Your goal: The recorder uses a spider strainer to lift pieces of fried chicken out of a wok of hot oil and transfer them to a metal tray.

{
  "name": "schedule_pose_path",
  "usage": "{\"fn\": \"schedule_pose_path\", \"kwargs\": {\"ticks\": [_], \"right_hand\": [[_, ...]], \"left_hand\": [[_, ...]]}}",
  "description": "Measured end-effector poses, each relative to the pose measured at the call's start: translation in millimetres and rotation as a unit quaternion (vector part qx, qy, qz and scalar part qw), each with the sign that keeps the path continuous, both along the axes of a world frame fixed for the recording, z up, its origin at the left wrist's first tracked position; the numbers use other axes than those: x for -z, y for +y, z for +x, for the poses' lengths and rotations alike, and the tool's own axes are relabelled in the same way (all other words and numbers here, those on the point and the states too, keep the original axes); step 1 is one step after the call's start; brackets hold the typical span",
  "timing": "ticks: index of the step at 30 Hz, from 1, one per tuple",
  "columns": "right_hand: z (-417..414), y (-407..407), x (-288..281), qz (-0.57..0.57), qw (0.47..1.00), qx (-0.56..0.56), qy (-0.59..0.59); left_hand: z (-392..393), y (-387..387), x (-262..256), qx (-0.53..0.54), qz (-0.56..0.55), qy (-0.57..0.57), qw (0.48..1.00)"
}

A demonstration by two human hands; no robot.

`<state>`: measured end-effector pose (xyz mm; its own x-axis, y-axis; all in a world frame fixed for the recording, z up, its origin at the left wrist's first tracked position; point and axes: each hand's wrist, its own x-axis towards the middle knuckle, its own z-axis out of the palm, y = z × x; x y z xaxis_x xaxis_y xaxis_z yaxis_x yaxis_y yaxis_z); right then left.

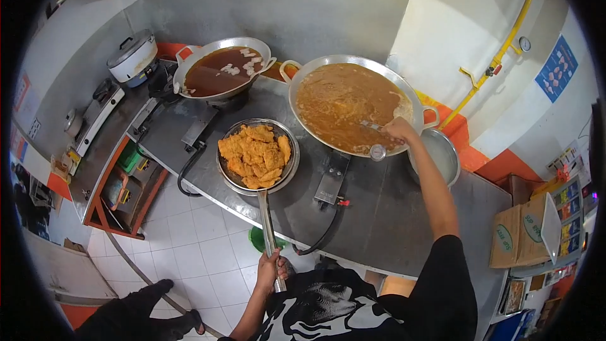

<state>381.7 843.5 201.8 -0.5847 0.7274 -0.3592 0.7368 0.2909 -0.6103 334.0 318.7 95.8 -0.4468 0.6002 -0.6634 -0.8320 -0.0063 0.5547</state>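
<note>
My left hand (273,267) grips the metal handle of a round strainer (294,149), which is heaped with golden fried breaded pieces (255,155) and sits over the rim of a metal bowl on the counter. Over the front right of a large wok (296,118) full of bubbling brown oil (341,99), my right hand (400,130) holds a metal utensil (371,125), its far end at the oil; its exact kind cannot be told. A dial thermometer (378,152) is at the wok's front rim.
Pale pieces float in the dark oil of a second wok (177,76), back left. A metal pot (457,166) of cloudy liquid stands right of the large wok. Burner controls (331,184) and hoses line the counter (378,208). Another person's legs (142,310) show at lower left. Cardboard boxes (516,237) stand right.
</note>
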Motion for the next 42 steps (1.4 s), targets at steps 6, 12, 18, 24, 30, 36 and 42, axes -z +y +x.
{"fn": "schedule_pose_path", "kwargs": {"ticks": [6,12,18,24,30,36,42], "right_hand": [[-25,-7,11,-0.043,0.995,0.049,0.073],[-24,4,20,-0.064,0.991,0.026,0.118],[-22,-2,20,-0.097,0.984,0.037,0.145],[-21,-11,19,-0.108,0.975,0.049,0.186],[-1,-14,-2,-0.069,0.979,0.033,0.189],[20,-53,-28,-0.052,0.982,0.022,0.182],[21,-130,-40,-0.081,0.981,0.014,0.177]], "left_hand": [[0,1,2,-0.005,-0.023,0.016,1.0],[0,3,1,-0.015,-0.009,0.003,1.0],[3,2,-2,-0.01,-0.021,0.01,1.0],[0,2,2,-0.009,-0.013,0.014,1.0],[-1,-2,0,-0.011,-0.009,0.008,1.0],[-20,-17,-6,0.023,-0.02,0.019,0.999],[-56,-55,-1,0.041,0.016,0.005,0.999]]}}
